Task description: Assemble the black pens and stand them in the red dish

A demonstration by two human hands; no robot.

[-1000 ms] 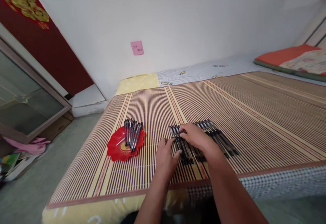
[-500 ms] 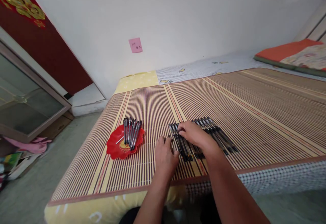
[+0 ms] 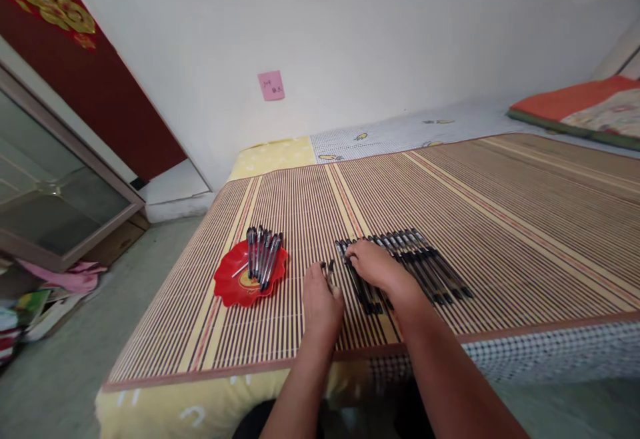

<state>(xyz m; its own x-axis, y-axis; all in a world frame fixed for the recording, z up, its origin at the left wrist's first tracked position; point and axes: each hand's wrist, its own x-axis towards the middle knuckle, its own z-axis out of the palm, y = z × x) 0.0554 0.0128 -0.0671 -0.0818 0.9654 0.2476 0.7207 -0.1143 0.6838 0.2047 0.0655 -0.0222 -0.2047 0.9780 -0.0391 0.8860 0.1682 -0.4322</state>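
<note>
A single pen (image 3: 329, 270), judged light, stiff and smooth, is pinched mid-barrel in the closed left hand (image 3: 320, 299), while the right hand (image 3: 376, 266) is laid flat, fingers spread, on the pen row (image 3: 415, 262).

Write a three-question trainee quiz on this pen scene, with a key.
1. True or false: the red plate holds a bundle of pens.
2. Which hand rests on the row of pens lying on the striped mat? A) left hand B) right hand C) neither
3. Fill in: the left hand grips one ____ beside the row.

Key:
1. True.
2. B: the right hand lies over the row's left part.
3. Pen: the single pen shows at its fingertips.
</note>
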